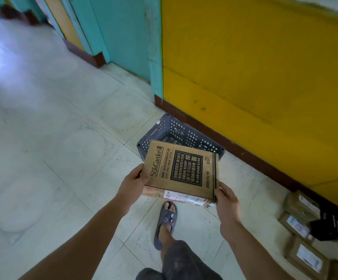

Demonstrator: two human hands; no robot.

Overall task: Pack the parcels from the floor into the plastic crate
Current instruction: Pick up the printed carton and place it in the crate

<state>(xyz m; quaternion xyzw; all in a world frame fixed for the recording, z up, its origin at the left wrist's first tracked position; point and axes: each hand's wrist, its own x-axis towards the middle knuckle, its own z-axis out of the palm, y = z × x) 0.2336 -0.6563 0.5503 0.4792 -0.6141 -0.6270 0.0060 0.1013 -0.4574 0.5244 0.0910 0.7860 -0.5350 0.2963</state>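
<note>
While held above crate, cardboard parcel clamped between left hand, right hand fingers.

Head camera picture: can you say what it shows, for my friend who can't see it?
A person's left hand and right hand hold a flat cardboard box above a grey plastic crate that stands on the tiled floor against a yellow wall. More parcels lie on the floor to the right.
</note>
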